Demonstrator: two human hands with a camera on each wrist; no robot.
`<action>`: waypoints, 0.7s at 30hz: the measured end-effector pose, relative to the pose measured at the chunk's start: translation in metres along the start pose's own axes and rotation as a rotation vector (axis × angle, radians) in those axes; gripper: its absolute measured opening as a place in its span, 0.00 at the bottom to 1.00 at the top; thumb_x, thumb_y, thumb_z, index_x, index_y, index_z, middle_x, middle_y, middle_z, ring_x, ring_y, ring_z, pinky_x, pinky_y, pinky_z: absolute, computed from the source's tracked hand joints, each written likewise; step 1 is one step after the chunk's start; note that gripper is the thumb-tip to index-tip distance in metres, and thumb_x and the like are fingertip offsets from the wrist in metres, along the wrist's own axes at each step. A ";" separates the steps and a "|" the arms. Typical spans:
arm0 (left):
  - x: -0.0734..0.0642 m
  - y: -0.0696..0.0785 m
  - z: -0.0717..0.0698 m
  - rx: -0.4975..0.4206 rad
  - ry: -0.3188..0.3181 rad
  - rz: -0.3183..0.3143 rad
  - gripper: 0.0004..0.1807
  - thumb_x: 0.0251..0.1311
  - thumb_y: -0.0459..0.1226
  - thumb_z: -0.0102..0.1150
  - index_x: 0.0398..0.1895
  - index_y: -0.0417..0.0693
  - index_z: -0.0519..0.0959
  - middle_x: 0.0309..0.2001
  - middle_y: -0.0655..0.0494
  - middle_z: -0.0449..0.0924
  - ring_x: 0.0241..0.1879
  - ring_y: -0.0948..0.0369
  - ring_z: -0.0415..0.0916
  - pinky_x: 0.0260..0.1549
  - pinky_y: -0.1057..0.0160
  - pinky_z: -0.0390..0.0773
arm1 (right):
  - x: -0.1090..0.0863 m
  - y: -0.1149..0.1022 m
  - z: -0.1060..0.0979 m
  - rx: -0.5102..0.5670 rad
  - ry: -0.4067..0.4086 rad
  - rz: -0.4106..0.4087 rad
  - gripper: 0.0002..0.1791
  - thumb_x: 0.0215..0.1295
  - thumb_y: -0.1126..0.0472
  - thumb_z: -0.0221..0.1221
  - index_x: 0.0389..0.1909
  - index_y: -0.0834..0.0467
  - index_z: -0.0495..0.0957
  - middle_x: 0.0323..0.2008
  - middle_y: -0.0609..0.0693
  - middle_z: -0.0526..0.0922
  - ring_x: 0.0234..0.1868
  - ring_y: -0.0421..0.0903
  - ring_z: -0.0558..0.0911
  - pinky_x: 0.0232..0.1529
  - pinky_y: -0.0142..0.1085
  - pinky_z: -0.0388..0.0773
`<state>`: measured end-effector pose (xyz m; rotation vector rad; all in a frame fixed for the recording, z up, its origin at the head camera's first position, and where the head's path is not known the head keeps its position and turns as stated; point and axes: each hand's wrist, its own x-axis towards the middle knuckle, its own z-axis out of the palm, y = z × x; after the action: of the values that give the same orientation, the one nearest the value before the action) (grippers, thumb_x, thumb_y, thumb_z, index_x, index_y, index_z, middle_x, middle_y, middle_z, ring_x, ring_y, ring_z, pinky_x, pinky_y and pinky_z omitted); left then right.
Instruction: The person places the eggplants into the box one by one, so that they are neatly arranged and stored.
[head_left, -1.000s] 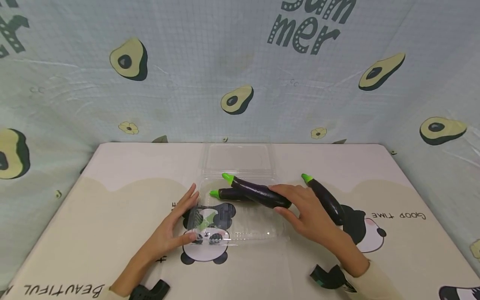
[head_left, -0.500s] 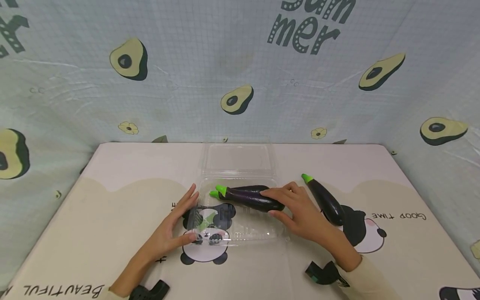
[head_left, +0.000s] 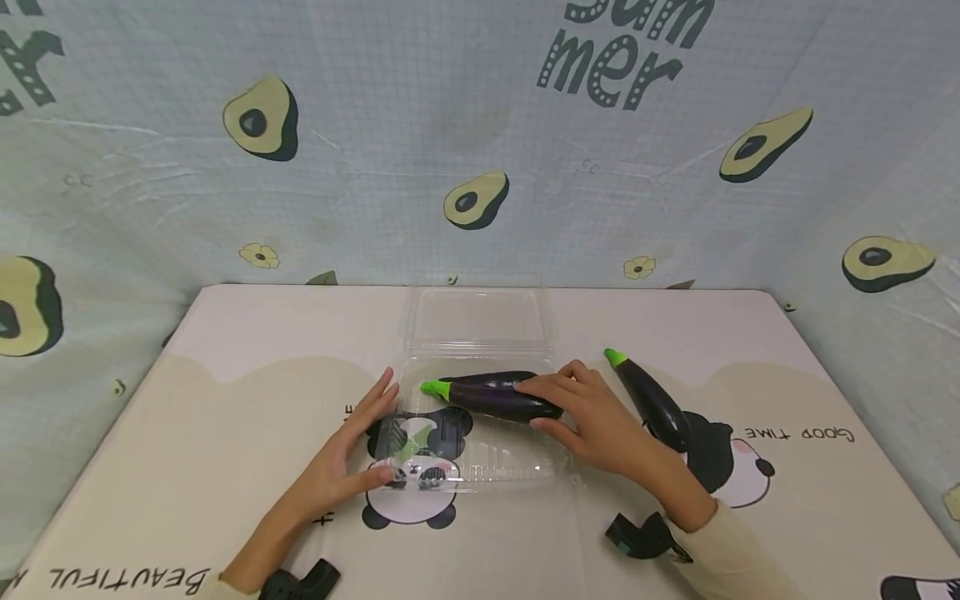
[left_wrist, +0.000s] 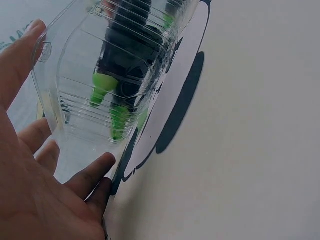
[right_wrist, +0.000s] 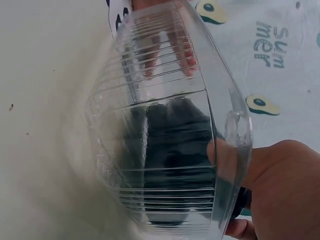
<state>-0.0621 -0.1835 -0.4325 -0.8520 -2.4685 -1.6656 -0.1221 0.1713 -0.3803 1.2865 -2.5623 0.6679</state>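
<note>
In the head view, a clear plastic clamshell box (head_left: 502, 471) lies with its lid (head_left: 476, 317) folded back. Inside are two dark purple eggplants with bright green stems. My right hand (head_left: 600, 429) reaches over the box's right side and holds the thick end of the front eggplant (head_left: 498, 403) between thumb and fingers. The rear eggplant (head_left: 498, 377) lies against it, partly covered. Spread, fairly straight fingers of my left hand (head_left: 341, 458) rest along the left wall. Through the plastic, the left wrist view shows both green stems (left_wrist: 104, 87) near that wall.
A third eggplant (head_left: 656, 408) lies on the table to the right of the box, beside my right hand. The cloth (head_left: 247, 433) on the table carries panda prints and lettering. Behind the table hangs a sheet (head_left: 375, 167) printed with avocados.
My right hand has lowered the front eggplant into the box and shifted slightly left, bringing it level alongside the rear one. The left hand has stayed in place.
</note>
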 end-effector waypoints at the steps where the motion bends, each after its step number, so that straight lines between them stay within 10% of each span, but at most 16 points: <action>1: 0.000 0.000 0.000 0.002 0.000 -0.001 0.48 0.46 0.32 0.65 0.74 0.42 0.55 0.76 0.51 0.39 0.72 0.58 0.50 0.65 0.71 0.42 | 0.001 0.000 0.000 -0.004 -0.006 0.001 0.26 0.63 0.52 0.61 0.62 0.49 0.72 0.57 0.41 0.77 0.43 0.41 0.68 0.39 0.38 0.66; 21: 0.001 -0.001 0.000 -0.004 -0.002 -0.001 0.48 0.46 0.31 0.65 0.73 0.40 0.54 0.76 0.51 0.39 0.68 0.45 0.57 0.65 0.69 0.43 | 0.007 -0.008 -0.003 -0.029 -0.088 0.034 0.25 0.61 0.52 0.64 0.60 0.46 0.75 0.54 0.41 0.80 0.41 0.40 0.67 0.38 0.38 0.64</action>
<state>-0.0630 -0.1838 -0.4326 -0.8539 -2.4681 -1.6721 -0.1205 0.1635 -0.3728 1.2944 -2.6591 0.5911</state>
